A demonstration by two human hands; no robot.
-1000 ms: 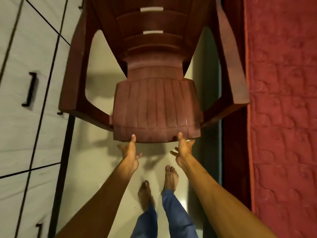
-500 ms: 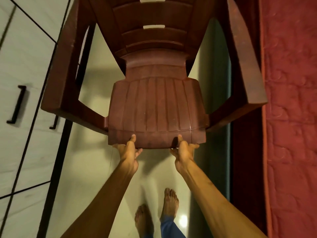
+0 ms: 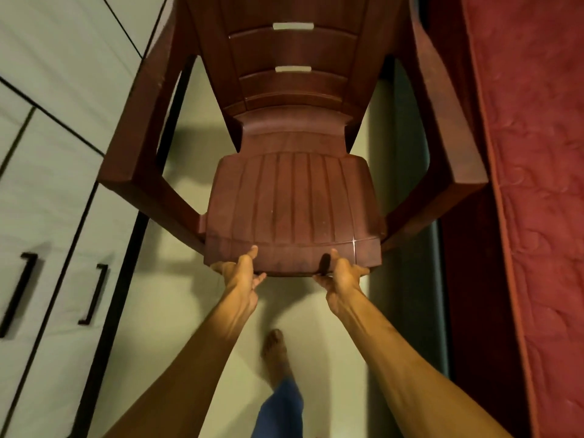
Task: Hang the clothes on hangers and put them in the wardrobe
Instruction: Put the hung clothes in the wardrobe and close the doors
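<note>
A brown plastic armchair [image 3: 292, 197] fills the middle of the view, its seat facing me. My left hand [image 3: 239, 273] grips the front edge of the seat at its left, thumb on top and fingers curled under. My right hand [image 3: 343, 275] grips the same edge at its right in the same way. The wardrobe [image 3: 47, 191] with pale doors and black handles runs along the left. No clothes or hangers are in view.
A bed with a red quilted cover [image 3: 537, 184] lines the right side. The chair's arms nearly span the narrow strip of pale floor [image 3: 177, 311] between wardrobe and bed. One bare foot [image 3: 276, 352] and a blue trouser leg show below.
The chair has come closer and larger in view while both hands keep their grip on the seat edge. I have stepped; only one foot shows now, and more of the wardrobe handles appears.
</note>
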